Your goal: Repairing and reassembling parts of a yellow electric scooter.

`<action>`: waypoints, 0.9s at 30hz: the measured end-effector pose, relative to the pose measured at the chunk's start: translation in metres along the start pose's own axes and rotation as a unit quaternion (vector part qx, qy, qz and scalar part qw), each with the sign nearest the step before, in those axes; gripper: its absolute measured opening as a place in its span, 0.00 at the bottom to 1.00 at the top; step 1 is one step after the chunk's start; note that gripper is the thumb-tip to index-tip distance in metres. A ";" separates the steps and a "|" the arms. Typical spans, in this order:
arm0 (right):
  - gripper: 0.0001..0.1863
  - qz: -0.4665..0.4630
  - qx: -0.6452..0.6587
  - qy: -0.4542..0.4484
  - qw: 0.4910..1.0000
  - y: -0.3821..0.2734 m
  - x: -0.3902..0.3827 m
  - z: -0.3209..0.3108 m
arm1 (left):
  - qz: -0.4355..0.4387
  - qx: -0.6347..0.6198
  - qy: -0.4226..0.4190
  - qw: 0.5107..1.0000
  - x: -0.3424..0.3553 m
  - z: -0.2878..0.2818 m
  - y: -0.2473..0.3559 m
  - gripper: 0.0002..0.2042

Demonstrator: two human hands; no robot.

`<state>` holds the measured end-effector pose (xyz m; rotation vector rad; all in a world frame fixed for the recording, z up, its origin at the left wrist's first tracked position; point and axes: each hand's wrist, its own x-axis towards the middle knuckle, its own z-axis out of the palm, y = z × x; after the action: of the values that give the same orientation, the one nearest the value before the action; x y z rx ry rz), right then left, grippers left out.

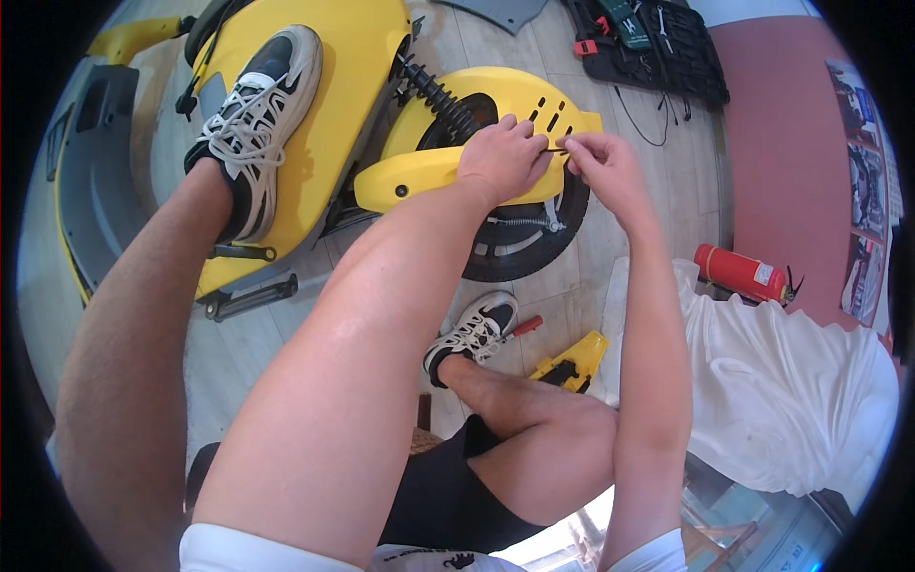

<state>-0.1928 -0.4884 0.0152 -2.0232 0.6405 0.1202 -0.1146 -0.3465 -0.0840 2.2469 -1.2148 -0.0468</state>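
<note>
Yellow rear fender (448,172) sits over the scooter wheel (519,238), apparently mid-fastening — left hand (500,157) pressed flat on it, right hand (600,162) pinching a thin dark tool (556,150) at its slots.

You have a red fire extinguisher (742,273) at the right, beside a white cloth (791,381). An open black tool case (658,43) sits at the top, and a red-handled screwdriver (523,327) lies below centre.
</note>
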 end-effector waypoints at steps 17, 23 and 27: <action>0.12 0.041 0.036 0.196 0.979 0.012 0.013 0.019 | -0.004 -0.023 -0.004 1.000 0.002 -0.004 0.003 0.12; 0.13 -0.088 -0.142 0.189 0.968 0.004 0.007 0.014 | -0.001 -0.014 0.003 1.000 0.001 -0.001 0.001 0.12; 0.12 -0.255 -0.333 0.143 0.896 -0.004 -0.005 0.010 | 0.003 -0.013 0.004 1.000 0.000 0.000 -0.001 0.12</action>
<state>-0.1936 -0.4762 0.0151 -2.8457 0.2226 -0.3231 -0.1141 -0.3463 -0.0842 2.2194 -1.2097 -0.0517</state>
